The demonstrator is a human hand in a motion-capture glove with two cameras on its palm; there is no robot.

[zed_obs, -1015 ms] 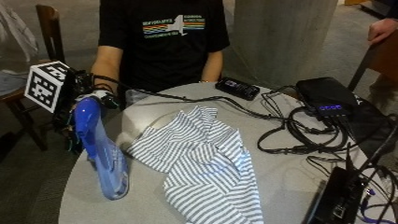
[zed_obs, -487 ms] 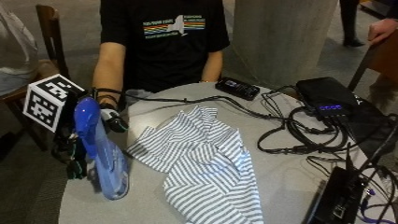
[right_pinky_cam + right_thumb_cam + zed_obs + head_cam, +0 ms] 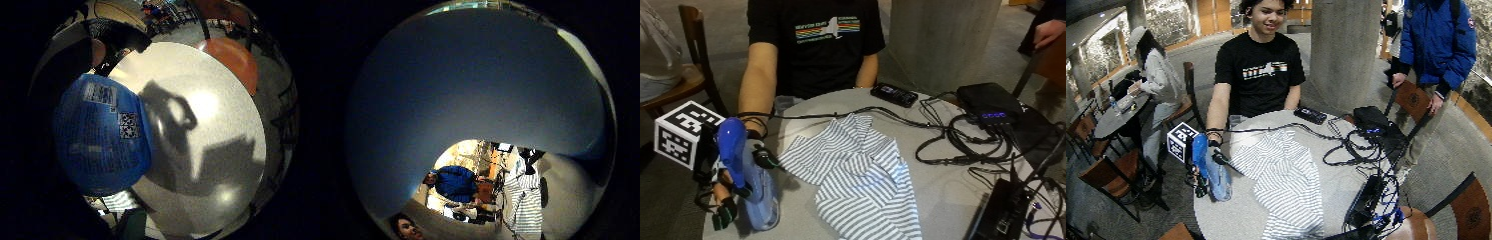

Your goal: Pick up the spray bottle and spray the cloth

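Spray bottle point(image 3: 750, 185), translucent blue, at the near edge of the round surface point(image 3: 939, 185), just beside the striped cloth point(image 3: 853, 180) that lies crumpled across the middle. Its base appears to rest on or just above the surface; which cannot be told. For a good spray, the nozzle should, by judgement, be raised clear and turned toward the cloth, with the bottle upright enough to draw liquid and a finger free for the trigger. The gloved right hand point(image 3: 730, 192) wraps the bottle at its neck and body, fingers curled round it. Both palm views show blue plastic close against the palm, with the surface beyond. The other hand is not visible. Cables and black devices point(image 3: 989, 107) lie well apart on the far side.
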